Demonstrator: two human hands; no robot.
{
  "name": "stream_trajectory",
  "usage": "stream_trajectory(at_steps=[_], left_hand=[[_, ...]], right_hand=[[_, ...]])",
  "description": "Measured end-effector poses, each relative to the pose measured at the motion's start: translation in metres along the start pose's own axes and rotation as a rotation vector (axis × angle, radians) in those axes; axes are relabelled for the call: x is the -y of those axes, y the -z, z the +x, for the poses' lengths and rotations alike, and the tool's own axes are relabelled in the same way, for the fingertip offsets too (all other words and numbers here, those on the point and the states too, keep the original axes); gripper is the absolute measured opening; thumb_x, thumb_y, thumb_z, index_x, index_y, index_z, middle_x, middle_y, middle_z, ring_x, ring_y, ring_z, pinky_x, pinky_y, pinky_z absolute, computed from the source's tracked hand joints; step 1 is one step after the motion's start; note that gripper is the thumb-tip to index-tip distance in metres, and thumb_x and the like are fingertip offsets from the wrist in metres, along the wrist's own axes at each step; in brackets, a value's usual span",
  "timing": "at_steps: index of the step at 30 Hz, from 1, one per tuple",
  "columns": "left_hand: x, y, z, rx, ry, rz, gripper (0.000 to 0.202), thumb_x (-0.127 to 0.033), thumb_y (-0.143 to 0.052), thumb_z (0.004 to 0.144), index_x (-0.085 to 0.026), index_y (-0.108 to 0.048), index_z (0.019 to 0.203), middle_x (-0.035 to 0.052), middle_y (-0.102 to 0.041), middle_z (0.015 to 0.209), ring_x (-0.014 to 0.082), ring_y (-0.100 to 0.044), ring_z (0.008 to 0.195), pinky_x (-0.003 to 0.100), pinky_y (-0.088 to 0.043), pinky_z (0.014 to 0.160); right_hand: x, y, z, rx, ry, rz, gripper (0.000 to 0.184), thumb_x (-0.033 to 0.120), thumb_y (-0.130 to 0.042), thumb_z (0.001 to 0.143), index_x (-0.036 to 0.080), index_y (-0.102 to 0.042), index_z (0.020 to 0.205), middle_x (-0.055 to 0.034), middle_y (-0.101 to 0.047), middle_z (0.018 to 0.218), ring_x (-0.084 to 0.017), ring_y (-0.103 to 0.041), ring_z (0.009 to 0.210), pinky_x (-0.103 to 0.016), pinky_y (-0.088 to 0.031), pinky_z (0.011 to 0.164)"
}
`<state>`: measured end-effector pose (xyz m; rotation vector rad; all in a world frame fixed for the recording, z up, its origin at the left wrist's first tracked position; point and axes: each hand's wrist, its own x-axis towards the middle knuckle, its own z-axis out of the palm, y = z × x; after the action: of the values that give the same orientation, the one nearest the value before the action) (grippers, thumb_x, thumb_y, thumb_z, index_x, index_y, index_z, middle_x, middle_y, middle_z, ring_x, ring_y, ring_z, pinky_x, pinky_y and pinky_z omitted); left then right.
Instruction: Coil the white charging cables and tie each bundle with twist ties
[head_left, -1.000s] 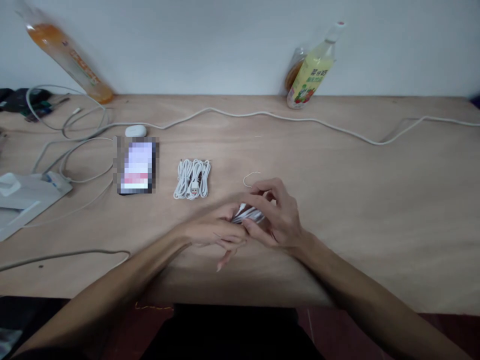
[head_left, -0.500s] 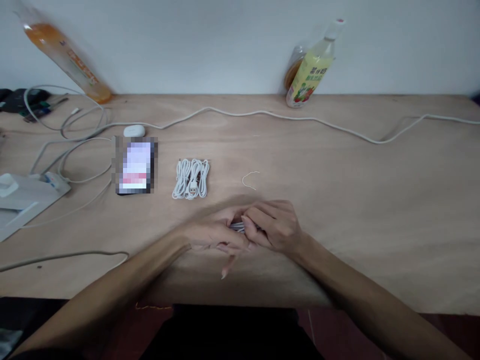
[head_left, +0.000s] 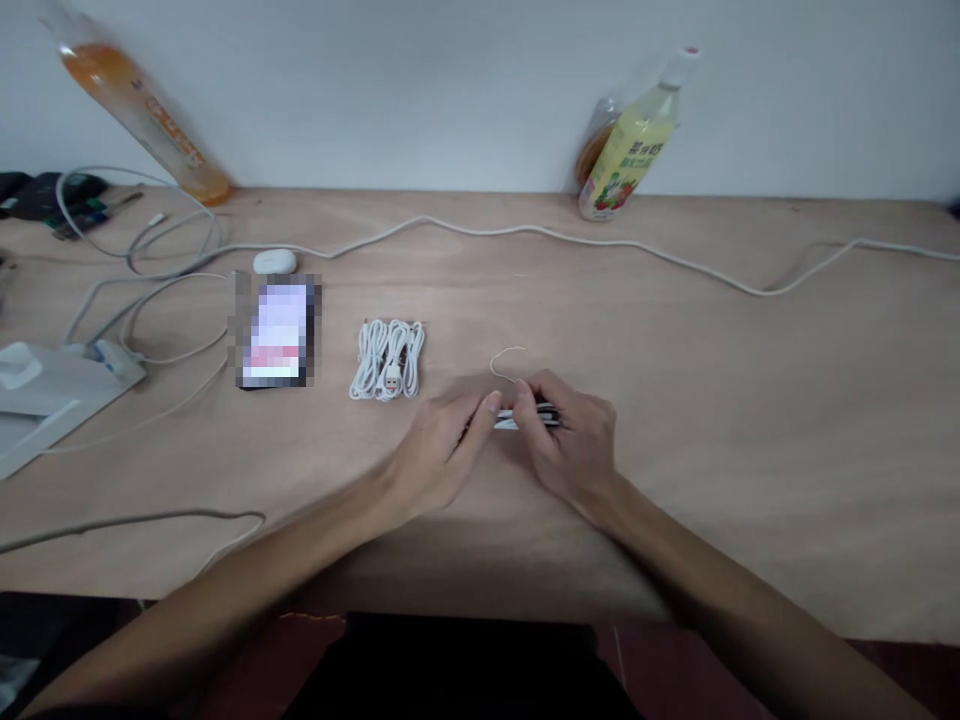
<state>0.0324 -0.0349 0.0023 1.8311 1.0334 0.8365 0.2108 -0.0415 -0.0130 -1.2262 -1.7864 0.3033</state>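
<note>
A folded white cable point(head_left: 508, 420) is held between both hands above the near part of the table; most of it is hidden by fingers. My left hand point(head_left: 444, 440) is closed on its left end, thumb along the top. Gripping the right end, my right hand point(head_left: 574, 432) has its thumb pressed on the strands. A thin white twist tie point(head_left: 501, 362) lies curved on the wood just beyond my fingers. To the left rest several bundled white USB cables point(head_left: 388, 360), side by side, one USB plug facing me.
A phone point(head_left: 277, 335) and a white earbud case point(head_left: 274, 262) lie on the left of the table point(head_left: 750, 420). A long white cord point(head_left: 517, 231) crosses the back. Bottles of orange drink point(head_left: 142, 115) and yellow-labelled drink point(head_left: 634, 145) stand by the wall. A white power strip point(head_left: 67, 400) sits far left.
Both hands have moved slightly away from me, and my left hand has turned from palm-up to thumb-on-top. More of the folded cable shows between the hands. The view has shifted a little.
</note>
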Motion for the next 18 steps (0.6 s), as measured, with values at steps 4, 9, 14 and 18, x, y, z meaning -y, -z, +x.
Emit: stream_trajectory(at_steps=[4, 9, 14, 18], left_hand=[[0.0049, -0.0028, -0.0004, -0.020, -0.002, 0.039, 0.039, -0.032, -0.043, 0.114, -0.020, -0.063, 0.082, 0.0020, -0.064, 0.075, 0.0182, -0.060, 0.072, 0.032, -0.044, 0.072], [0.0056, -0.0026, 0.0009, -0.043, 0.036, 0.008, 0.040, -0.029, -0.045, 0.111, -0.022, -0.053, 0.073, -0.0019, -0.053, 0.066, 0.0150, -0.047, 0.063, 0.031, -0.034, 0.064], [0.0052, -0.0036, -0.0002, 0.015, 0.160, -0.094, 0.052, -0.036, -0.043, 0.114, -0.022, -0.046, 0.064, -0.0043, -0.042, 0.057, 0.0132, -0.039, 0.056, 0.029, -0.030, 0.058], [0.0046, -0.0035, -0.0003, 0.019, 0.095, -0.051, 0.047, -0.035, -0.043, 0.115, -0.020, -0.060, 0.074, -0.0008, -0.060, 0.068, 0.0154, -0.054, 0.065, 0.028, -0.040, 0.065]], right_hand=[[0.0044, -0.0007, -0.0023, 0.020, -0.025, 0.053, 0.024, 0.021, -0.059, 0.105, 0.025, -0.059, 0.081, 0.0056, -0.062, 0.062, -0.011, -0.048, 0.047, -0.027, -0.040, 0.052], [0.0031, -0.0021, -0.0048, 0.013, 0.144, 0.000, 0.017, 0.020, -0.062, 0.105, 0.024, -0.069, 0.090, -0.0009, -0.074, 0.076, -0.015, -0.063, 0.060, -0.029, -0.046, 0.055], [-0.0021, -0.0049, -0.0060, 0.010, 0.193, -0.041, 0.024, 0.021, -0.064, 0.103, 0.025, -0.069, 0.080, 0.0002, -0.072, 0.068, -0.015, -0.062, 0.056, -0.029, -0.043, 0.054], [0.0009, -0.0043, -0.0056, 0.008, 0.084, -0.055, 0.037, 0.025, -0.060, 0.106, 0.025, -0.060, 0.070, 0.0019, -0.062, 0.059, -0.014, -0.054, 0.052, -0.030, -0.041, 0.054]])
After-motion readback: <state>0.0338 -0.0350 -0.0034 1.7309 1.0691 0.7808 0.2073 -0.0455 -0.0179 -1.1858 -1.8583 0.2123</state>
